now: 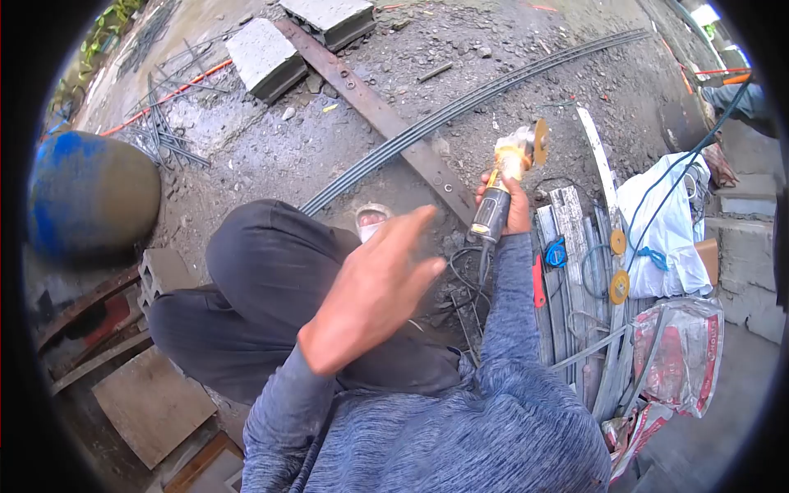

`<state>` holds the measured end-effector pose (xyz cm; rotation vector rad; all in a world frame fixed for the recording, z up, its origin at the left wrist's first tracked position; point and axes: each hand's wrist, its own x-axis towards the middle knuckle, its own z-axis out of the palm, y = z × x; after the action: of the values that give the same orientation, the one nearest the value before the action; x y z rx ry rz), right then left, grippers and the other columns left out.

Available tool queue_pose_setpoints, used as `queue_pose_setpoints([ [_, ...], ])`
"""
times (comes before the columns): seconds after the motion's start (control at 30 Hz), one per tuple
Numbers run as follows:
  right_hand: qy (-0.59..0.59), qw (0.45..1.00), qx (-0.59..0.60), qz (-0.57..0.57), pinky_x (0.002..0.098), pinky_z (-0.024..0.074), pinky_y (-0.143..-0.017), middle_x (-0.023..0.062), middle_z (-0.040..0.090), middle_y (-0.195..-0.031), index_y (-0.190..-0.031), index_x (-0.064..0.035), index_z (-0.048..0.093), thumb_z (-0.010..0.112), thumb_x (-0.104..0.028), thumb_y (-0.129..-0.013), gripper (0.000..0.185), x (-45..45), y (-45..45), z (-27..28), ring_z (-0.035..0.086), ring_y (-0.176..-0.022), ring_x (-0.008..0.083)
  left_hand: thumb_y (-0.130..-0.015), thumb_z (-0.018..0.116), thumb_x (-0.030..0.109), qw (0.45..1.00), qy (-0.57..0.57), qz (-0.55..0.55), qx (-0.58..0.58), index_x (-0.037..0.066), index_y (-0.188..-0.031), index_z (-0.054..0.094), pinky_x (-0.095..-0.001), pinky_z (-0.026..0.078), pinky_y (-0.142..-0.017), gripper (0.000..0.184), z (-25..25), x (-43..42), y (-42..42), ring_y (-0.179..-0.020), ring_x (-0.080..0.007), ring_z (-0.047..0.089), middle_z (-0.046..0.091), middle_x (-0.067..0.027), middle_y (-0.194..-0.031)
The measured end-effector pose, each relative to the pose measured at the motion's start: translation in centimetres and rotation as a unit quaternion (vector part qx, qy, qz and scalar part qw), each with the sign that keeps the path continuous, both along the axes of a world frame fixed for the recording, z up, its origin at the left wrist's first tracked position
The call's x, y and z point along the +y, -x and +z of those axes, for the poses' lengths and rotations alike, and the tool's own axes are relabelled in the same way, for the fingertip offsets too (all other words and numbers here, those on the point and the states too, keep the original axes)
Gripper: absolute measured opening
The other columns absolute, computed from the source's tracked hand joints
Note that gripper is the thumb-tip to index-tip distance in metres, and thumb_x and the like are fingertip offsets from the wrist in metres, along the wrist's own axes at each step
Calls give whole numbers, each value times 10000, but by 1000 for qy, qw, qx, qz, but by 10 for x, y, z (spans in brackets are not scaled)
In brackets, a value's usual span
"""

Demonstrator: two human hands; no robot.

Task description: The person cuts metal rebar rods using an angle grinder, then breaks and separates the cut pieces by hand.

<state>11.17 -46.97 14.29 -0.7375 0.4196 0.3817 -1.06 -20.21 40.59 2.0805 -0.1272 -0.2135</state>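
My right hand (518, 209) is wrapped round the body of a yellow and black angle grinder (491, 212). The grinder points away from me, and its thin tan disc (541, 141) stands on edge at the far end. A dark power cord leaves its near end. In front of my lap, my left hand (374, 283) is raised with the thumb apart from the fingers and nothing in it; the fingers are slightly blurred. Beyond both hands, a bundle of thin steel rods (485, 96) crosses over a rusty flat steel bar (386, 115) with holes.
Concrete blocks (265, 57) sit at the far end of the bar. A blue-stained rounded drum (94, 193) stands left. At right lie long strips (567, 222), two loose discs (619, 287), a blue tape measure (556, 252), a red-handled tool (538, 282) and a white sack (657, 214).
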Motion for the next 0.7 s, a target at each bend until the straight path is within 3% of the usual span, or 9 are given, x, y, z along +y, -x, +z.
queue_pose_setpoints([
  [0.1, -67, 989, -125, -50, 443, 584, -750, 156, 627, -1034, -1248, 14, 511, 713, -272, -900, 494, 26, 13, 96, 657, -839, 267, -871, 701, 37, 999, -7, -37, -31, -23, -1454, 452, -413, 473, -1021, 636, -30, -22, -7, -1133, -389, 621, 629, -221, -1266],
  [0.17, -120, 975, -179, -60, 439, 567, -815, 154, 606, -1061, -1270, -3, 500, 715, -282, -899, 512, 35, 17, 118, 634, -912, 269, -857, 710, 38, 996, -1, -61, -66, -24, -1462, 438, -443, 451, -1052, 667, -45, -31, -4, -1163, -431, 591, 617, -227, -1295],
  [0.2, -150, 969, -192, -45, 446, 564, -834, 147, 597, -1072, -1270, -7, 501, 719, -272, -896, 508, 38, 12, 122, 624, -944, 271, -836, 715, 19, 994, 9, -65, -90, -26, -1454, 453, -424, 486, -1017, 673, -49, -34, -2, -1139, -379, 623, 626, -209, -1278],
  [0.27, -194, 962, -192, -17, 444, 542, -867, 115, 574, -1064, -1242, -18, 515, 734, -264, -883, 487, 39, 9, 129, 585, -966, 254, -824, 718, -7, 992, 45, -71, -93, -21, -1434, 485, -404, 506, -983, 653, -48, -29, -2, -1109, -339, 643, 636, -200, -1250],
  [0.37, -230, 956, -178, 17, 419, 517, -881, 129, 549, -1118, -1257, -20, 475, 728, -278, -899, 509, 41, 13, 136, 553, -961, 247, -801, 726, -44, 991, 80, -55, -94, -14, -1393, 534, -366, 532, -919, 623, -45, -25, 4, -1038, -282, 674, 649, -185, -1209],
  [0.5, -98, 986, -125, -58, 432, 593, -800, 113, 600, -1074, -1182, -40, 528, 709, -285, -942, 388, 61, 32, 167, 635, -935, 250, -782, 749, -53, 986, 120, 34, -110, -31, -1304, 596, -332, 554, -826, 544, -57, -37, 15, -899, -241, 701, 680, -168, -1120],
  [0.63, -3, 987, -139, -78, 421, 624, -779, 122, 619, -1093, -1207, -35, 510, 682, -317, -975, 404, 58, 36, 172, 661, -927, 259, -782, 774, -32, 978, 142, 63, -141, -65, -1211, 630, -313, 564, -721, 453, -64, -39, 13, -790, -210, 718, 699, -167, -1019],
  [0.7, -33, 980, -174, -91, 391, 628, -756, 122, 611, -1109, -1225, -30, 504, 676, -318, -979, 415, 62, 44, 181, 658, -918, 254, -786, 779, -29, 970, 195, 60, -131, -77, -1177, 640, -314, 567, -687, 419, -61, -43, 14, -764, -203, 724, 702, -170, -981],
])
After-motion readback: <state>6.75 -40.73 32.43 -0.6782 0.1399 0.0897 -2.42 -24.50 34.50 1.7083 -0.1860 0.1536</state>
